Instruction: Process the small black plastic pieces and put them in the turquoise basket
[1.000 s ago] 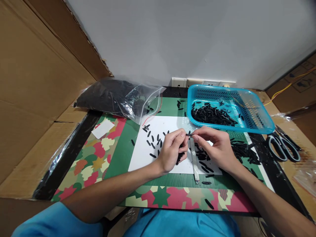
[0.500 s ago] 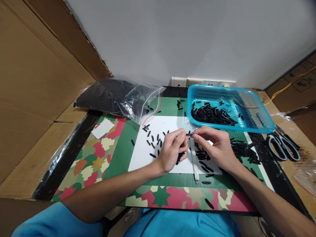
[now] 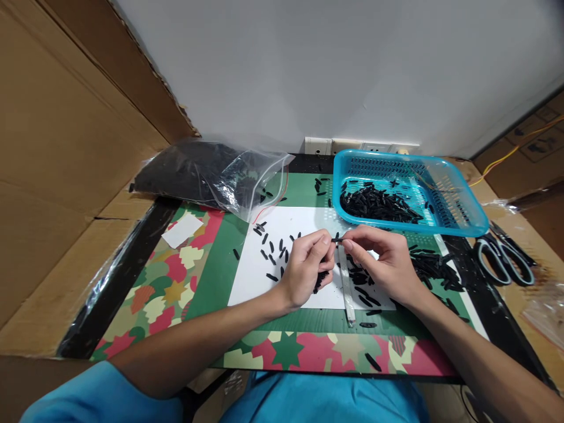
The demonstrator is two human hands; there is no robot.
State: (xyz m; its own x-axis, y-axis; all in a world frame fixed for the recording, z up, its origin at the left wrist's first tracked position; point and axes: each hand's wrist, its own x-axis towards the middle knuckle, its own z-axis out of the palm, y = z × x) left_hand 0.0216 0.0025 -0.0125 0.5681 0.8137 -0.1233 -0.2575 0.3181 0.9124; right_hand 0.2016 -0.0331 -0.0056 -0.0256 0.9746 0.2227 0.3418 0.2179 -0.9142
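Between the fingertips of both hands is a small thin black piece (image 3: 337, 239), its kind too small to make out. My left hand (image 3: 308, 264) is closed, pinching one end of it, and more black pieces (image 3: 321, 281) show in its curled lower fingers. The thumb and forefinger of my right hand (image 3: 382, 258) pinch the other end. Below the hands a narrow whitish strip (image 3: 346, 288) lies on the white paper sheet (image 3: 247, 282). Loose black pieces (image 3: 272, 254) are scattered over the sheet, and others lie partly hidden under my right hand.
At the back right a blue plastic basket (image 3: 414, 228) holds many black pieces. Grey-and-black scissors (image 3: 504, 261) lie at the right edge, beside a black heap (image 3: 434, 269). A clear zip bag (image 3: 189, 176) full of black material rests back left. Cardboard (image 3: 66, 147) walls the left side.
Both hands keep the same pinch on the black piece with hardly any movement. The whole view has shifted very slightly.
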